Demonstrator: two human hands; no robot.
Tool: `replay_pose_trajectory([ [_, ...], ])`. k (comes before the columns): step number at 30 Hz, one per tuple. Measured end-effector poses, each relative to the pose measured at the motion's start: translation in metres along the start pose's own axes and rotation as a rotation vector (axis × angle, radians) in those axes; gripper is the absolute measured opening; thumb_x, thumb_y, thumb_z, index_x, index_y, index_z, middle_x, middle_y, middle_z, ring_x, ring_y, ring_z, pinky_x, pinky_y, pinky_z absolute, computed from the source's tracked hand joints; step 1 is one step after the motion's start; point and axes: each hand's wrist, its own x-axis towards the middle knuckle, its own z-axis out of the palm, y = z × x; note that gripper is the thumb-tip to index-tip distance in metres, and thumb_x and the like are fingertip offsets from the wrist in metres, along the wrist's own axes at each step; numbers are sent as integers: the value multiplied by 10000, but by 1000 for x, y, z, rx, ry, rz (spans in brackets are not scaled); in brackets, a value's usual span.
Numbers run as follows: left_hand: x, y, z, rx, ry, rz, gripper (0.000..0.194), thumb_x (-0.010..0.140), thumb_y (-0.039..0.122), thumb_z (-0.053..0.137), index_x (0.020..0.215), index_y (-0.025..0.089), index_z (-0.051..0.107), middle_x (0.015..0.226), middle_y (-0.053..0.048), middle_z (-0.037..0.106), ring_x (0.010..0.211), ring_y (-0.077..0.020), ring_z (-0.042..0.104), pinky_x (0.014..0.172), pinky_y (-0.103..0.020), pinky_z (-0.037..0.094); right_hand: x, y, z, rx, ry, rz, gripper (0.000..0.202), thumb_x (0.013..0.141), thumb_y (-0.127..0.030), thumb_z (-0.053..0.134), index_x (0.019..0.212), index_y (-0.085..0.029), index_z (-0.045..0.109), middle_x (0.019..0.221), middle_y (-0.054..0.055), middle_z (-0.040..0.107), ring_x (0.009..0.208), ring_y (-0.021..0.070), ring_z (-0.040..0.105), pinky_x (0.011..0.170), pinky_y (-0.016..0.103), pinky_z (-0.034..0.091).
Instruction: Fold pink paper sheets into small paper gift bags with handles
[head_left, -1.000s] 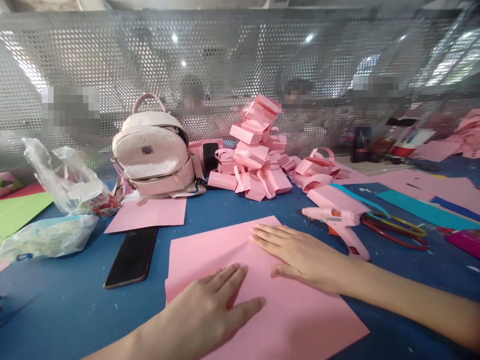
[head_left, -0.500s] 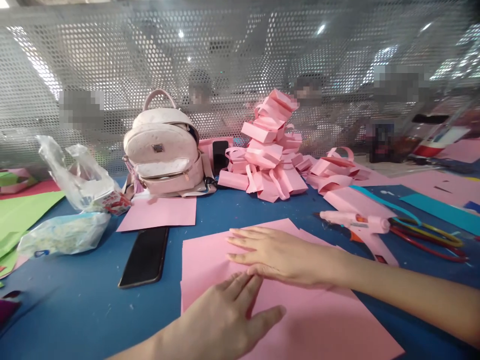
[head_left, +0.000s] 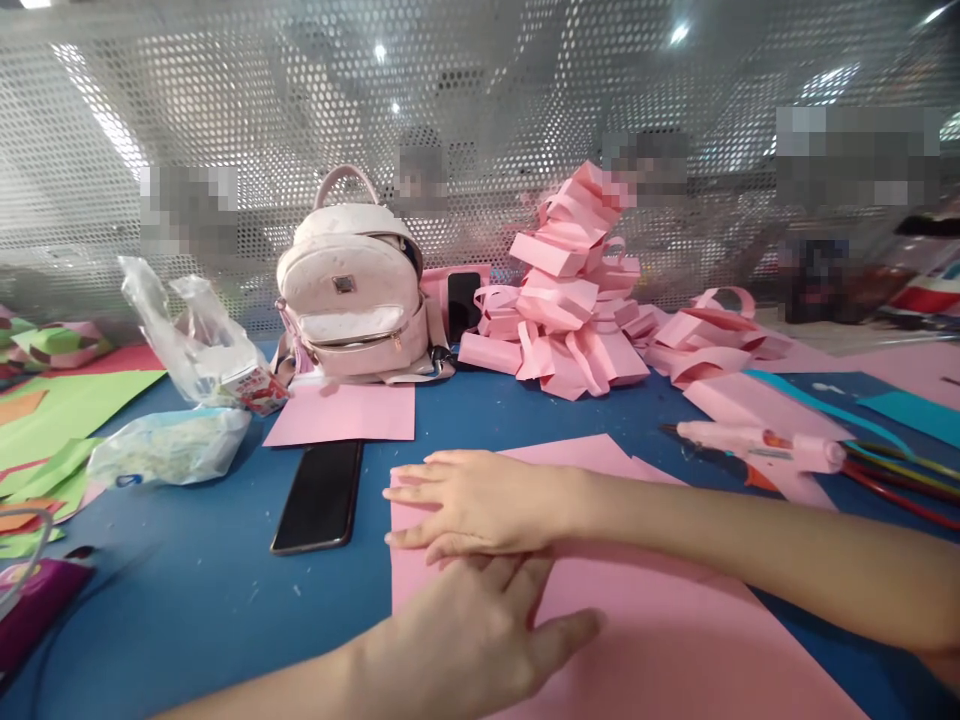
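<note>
Large pink paper [head_left: 645, 620] lies on the blue table in front of me, with more than one sheet edge showing. My right hand [head_left: 487, 500] rests palm down on its upper left part, fingers spread and pointing left. Nearer to me, my left hand [head_left: 480, 630] lies on the paper with its thumb stretched out to the right. Its fingertips are partly hidden under or against my right hand. Neither hand holds anything that I can see.
A black phone [head_left: 319, 498] lies left of the paper, below a small pink sheet [head_left: 352, 412]. Behind stand a pale backpack [head_left: 356, 290] and piled pink paper boxes [head_left: 566, 300]. A pink glue gun [head_left: 757, 447] lies right; a plastic bag [head_left: 172, 447] lies left.
My right hand has slid left across the paper, over the left hand's fingertips. My left hand has stayed in nearly the same place on the paper. The view has shifted slightly left.
</note>
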Motion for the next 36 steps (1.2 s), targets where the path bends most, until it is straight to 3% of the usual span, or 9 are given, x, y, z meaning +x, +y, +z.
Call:
replay_pose_trajectory([
  [8,-2,0,0,-32,-1,-19,439,971,198,566,1401,278,525,1070,-105,724,872,-228,707,667,-322,580,-1,-3,8,56,36,43,419,1056,-379,402,1445,-261,508,1586,116,365,1494,218,255,1165,398,281],
  [14,0,-3,-9,-84,-70,-9,456,983,163,532,1425,270,496,1080,-109,716,961,-243,713,717,-328,599,-53,-4,13,215,34,213,418,1070,-325,356,1466,-266,478,1602,94,329,1506,241,215,1193,508,219],
  [18,1,-7,-9,-62,-64,6,434,1011,179,484,1439,251,477,1268,-186,654,1180,-290,652,846,-343,593,-100,-4,16,293,39,386,451,1067,-383,350,1510,-310,400,1598,17,345,1504,233,223,1205,495,223],
  [23,3,-5,-11,-57,-54,4,430,1000,158,489,1422,237,471,1268,-189,658,1166,-290,666,907,-364,583,-141,-9,30,106,138,572,434,1023,-345,427,1427,-235,539,1492,65,514,1408,296,419,1128,504,336],
  [27,8,-7,-20,-155,-138,23,360,983,126,469,1339,159,510,1287,-191,633,1155,-287,656,973,-387,546,-139,-17,30,-27,254,615,309,993,-277,467,1166,-173,702,1261,125,680,1216,305,579,1008,466,428],
  [29,10,-15,-24,-291,-250,-101,353,961,129,504,1311,169,512,1286,-150,618,1153,-270,625,996,-393,517,-128,-19,23,24,254,640,225,975,-298,522,1055,-199,708,1133,99,693,1088,283,612,906,415,460],
  [32,9,-34,-28,-413,-351,-465,370,843,224,716,1175,189,558,1175,-110,615,1088,-298,588,923,-428,507,-109,-18,11,221,198,661,205,922,-376,611,1059,-234,663,1043,60,643,970,250,596,779,336,434],
  [34,5,-49,-29,-411,-361,-589,488,736,337,834,1101,163,562,1126,-128,607,1011,-317,589,841,-438,502,-98,-14,6,374,172,709,300,838,-398,702,1065,-220,621,970,38,614,903,238,575,724,309,395],
  [36,1,-62,-30,-473,-386,-663,495,666,420,874,980,176,578,953,-58,634,823,-246,605,720,-351,482,-90,-10,4,457,153,725,345,772,-397,749,1026,-218,600,888,8,589,803,209,550,640,280,349],
])
